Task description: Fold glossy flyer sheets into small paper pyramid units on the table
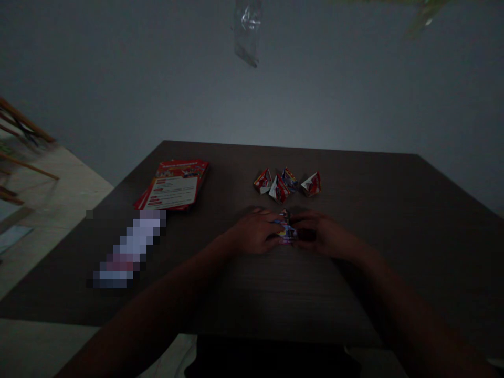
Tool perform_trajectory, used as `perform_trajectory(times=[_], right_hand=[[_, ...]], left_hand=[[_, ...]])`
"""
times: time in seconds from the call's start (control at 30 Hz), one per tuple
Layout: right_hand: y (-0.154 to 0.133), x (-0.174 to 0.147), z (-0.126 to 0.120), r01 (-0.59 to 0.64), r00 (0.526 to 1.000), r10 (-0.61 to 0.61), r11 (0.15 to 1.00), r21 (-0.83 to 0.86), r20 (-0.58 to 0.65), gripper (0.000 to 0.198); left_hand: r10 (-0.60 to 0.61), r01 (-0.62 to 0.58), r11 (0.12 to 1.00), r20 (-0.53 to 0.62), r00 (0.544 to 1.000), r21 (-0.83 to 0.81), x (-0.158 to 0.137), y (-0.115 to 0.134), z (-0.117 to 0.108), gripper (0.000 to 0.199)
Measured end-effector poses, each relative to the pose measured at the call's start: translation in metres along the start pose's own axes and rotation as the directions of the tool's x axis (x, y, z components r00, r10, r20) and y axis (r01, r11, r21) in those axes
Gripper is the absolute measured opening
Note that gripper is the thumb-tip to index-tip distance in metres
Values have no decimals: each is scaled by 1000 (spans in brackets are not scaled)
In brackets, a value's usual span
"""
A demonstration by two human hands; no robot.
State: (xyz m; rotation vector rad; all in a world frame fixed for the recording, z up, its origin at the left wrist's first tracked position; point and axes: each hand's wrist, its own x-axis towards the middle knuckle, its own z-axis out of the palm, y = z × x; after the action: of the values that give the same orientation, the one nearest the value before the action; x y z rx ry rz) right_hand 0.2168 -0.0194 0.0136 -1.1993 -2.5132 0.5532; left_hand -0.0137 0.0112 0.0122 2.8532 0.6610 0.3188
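Near the middle of the table, a small piece of printed, colourful folded paper (287, 234) lies between my two hands. My left hand (255, 232) grips it from the left, fingers bent over its edge. From the right, my right hand (319, 234) holds the other side, with thumb and fingers closing on it and a dark gap between them. The fingers cover part of the paper, so its full shape is hidden. Just beyond the hands sit several folded paper pieces, pointed and red, white and blue, among them a red and white one (279, 189) and another (312, 185) at the right.
A stack of red and white printed flyers (173, 186) lies at the left of the dark wooden table (244, 299). In front of it is a bright, pixelated long object (132, 247). The wall (334, 94) rises behind, with a clear plastic bag (248, 31) on it.
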Motion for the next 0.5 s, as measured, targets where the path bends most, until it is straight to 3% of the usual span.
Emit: perform_trajectory(times=[0.5], right_hand=[[0, 0, 1, 12, 1000, -12, 1000, -15, -6, 27]], left_hand=[[-6, 6, 1000, 14, 1000, 1, -1, -1, 1, 36]])
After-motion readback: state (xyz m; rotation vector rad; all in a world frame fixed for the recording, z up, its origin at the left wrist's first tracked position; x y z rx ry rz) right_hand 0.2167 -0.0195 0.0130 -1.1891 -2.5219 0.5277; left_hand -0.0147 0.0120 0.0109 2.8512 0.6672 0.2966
